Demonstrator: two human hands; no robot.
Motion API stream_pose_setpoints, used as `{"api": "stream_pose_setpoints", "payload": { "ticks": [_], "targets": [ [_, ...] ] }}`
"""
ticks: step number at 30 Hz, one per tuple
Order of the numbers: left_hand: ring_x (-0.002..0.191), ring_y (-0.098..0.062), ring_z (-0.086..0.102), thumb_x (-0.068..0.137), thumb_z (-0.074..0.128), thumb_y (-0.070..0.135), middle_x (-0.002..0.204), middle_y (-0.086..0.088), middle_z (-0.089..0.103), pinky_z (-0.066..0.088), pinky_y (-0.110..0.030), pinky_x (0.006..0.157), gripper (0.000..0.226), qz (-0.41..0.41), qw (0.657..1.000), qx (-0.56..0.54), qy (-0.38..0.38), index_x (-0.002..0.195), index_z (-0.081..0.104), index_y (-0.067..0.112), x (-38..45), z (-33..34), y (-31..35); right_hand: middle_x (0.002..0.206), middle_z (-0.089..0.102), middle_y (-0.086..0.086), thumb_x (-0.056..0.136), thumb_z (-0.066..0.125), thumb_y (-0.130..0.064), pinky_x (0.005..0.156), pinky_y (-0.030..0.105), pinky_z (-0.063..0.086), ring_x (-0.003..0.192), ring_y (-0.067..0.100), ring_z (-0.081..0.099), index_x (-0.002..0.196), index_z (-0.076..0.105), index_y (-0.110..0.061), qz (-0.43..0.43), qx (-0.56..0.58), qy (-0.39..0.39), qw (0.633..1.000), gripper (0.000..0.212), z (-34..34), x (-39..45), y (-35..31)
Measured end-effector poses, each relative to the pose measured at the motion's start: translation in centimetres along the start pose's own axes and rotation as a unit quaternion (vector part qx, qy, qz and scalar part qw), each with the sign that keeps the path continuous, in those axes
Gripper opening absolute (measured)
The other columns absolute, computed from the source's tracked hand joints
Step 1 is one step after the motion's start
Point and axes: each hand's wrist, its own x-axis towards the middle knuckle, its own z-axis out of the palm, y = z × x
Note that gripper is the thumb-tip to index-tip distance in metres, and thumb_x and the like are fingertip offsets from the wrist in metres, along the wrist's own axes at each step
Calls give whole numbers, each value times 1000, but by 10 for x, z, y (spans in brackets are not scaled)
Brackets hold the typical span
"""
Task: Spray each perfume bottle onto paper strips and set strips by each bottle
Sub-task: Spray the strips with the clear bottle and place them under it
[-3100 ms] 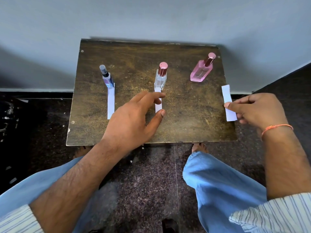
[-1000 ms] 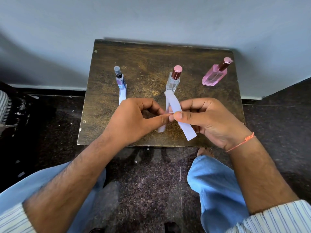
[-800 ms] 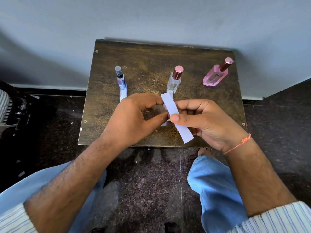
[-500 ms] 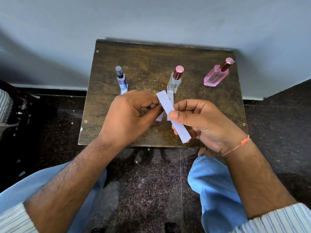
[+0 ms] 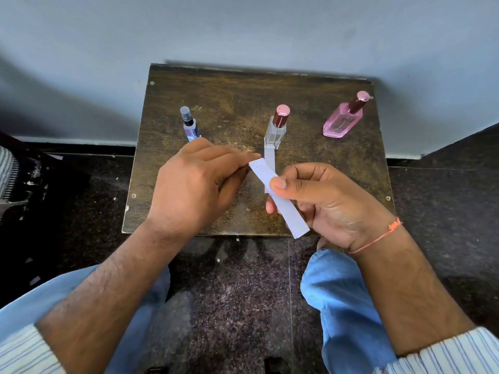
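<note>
Three perfume bottles stand in a row on the small brown table (image 5: 232, 93): a slim blue bottle (image 5: 189, 125) at left, a clear bottle with a maroon cap (image 5: 276, 128) in the middle, a pink bottle (image 5: 343, 118) at right. A white paper strip (image 5: 278, 199) is held above the table's front half. My right hand (image 5: 326, 203) pinches it at its middle with thumb on top. My left hand (image 5: 197, 182) pinches its far end. Another strip (image 5: 269, 159) lies in front of the clear bottle, partly hidden. My left hand hides the strip by the blue bottle.
The table stands against a pale blue wall (image 5: 243, 28). Dark speckled floor (image 5: 232, 287) surrounds it. My knees in blue trousers (image 5: 348, 306) sit just below the table's front edge. A striped object (image 5: 8, 171) shows at the far left edge.
Three seconds ago my right hand held the strip at the table's right edge; it brought it to the middle. My left hand took its far end and slid up along it.
</note>
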Motion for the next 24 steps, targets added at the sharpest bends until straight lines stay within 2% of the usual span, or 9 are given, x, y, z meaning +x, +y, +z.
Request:
{"api": "stream_pose_setpoints", "payload": {
  "ticks": [2, 4, 6, 9, 11, 14, 18, 20, 24],
  "targets": [
    [92, -28, 76, 104, 69, 20, 112, 7, 83, 60, -45, 77, 21, 9, 1000, 7, 3, 120, 82, 24, 0, 0, 2, 66, 72, 0, 82, 79, -19, 47, 19, 44, 68, 13, 72, 57, 74, -24, -3, 9, -4, 1000, 25, -3, 0, 1],
    [90, -27, 76, 104, 70, 19, 111, 7, 83, 60, -44, 75, 19, 13, 1000, 11, 1, 119, 82, 23, 0, 1, 4, 69, 74, 3, 78, 89, -16, 50, 22, 42, 75, 19, 68, 59, 75, -24, -12, 7, -23, 1000, 25, -6, -1, 1],
    [84, -28, 74, 102, 71, 16, 107, 5, 83, 59, -43, 70, 15, -2, 1000, 25, 2, 111, 83, 19, -1, 1, 3, 69, 73, 2, 70, 97, -33, 51, 23, 48, 85, 25, 70, 64, 76, -24, -22, 29, -73, 997, 23, -10, -3, 1],
    [69, -24, 67, 102, 69, 23, 89, 0, 82, 54, -36, 59, 15, -88, 996, 0, 10, 101, 84, 19, 1, 0, -2, 65, 67, 8, 69, 100, -38, 50, 28, 59, 87, 28, 77, 67, 75, -20, -35, 57, -131, 989, 31, -15, -11, -5],
    [59, -15, 64, 104, 70, 32, 80, 1, 80, 50, -31, 52, 16, -190, 976, -105, -15, 99, 84, 26, 4, 0, 0, 63, 63, 12, 65, 100, -38, 51, 29, 56, 78, 26, 77, 65, 74, -21, -43, 9, -84, 996, 31, -19, -15, -10],
    [87, -4, 79, 102, 73, 26, 96, 13, 84, 56, -16, 66, 11, -285, 920, -266, -50, 104, 83, 27, 9, 3, 3, 67, 72, 2, 63, 89, -35, 59, 30, 45, 66, 18, 69, 64, 77, -21, -39, -70, 54, 995, 18, -41, -18, -15],
    [92, -30, 79, 102, 73, 18, 114, 13, 83, 58, -20, 59, 12, -323, 870, -365, -73, 104, 83, 24, 12, 5, 1, 72, 77, 2, 68, 88, -41, 48, 23, 43, 60, 10, 61, 74, 83, -17, -28, -215, 204, 955, 24, -75, -27, -17],
    [89, -22, 75, 101, 74, 15, 113, 11, 84, 58, -21, 59, 14, -330, 855, -391, -83, 102, 83, 25, 11, 6, 2, 80, 81, 5, 77, 90, -38, 47, 22, 45, 64, 9, 63, 83, 85, -16, -3, -277, 255, 927, 23, -94, -31, -13],
    [83, -14, 71, 99, 75, 11, 94, -2, 83, 61, -24, 62, 25, -328, 834, -434, -99, 118, 80, 26, 11, 7, 4, 84, 84, 5, 84, 92, -33, 49, 27, 44, 60, 7, 67, 90, 85, -14, 37, -331, 327, 884, 21, -122, -37, -6]
  ]
}}
